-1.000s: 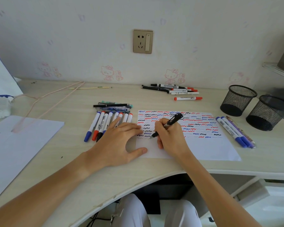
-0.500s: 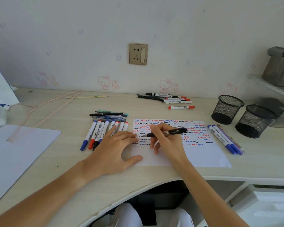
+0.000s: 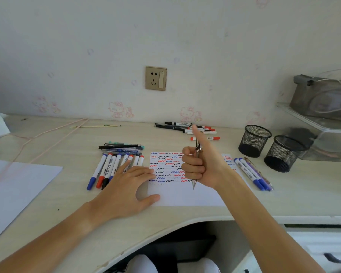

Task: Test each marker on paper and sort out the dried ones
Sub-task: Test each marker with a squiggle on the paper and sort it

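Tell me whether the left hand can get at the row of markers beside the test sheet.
Probably yes: the left hand lies flat, holding nothing, its fingertips already at the row of markers; nothing stands between them.

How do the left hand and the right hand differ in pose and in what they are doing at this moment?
The left hand lies flat, fingers straight, pressing the edge of the test paper; the right hand is raised above it, fingers curled round a black pen and thumb stuck up. The left hand holds nothing; the right hand grips the pen upright, tip pointing down and off the sheet. Both are bare and over the same sheet.
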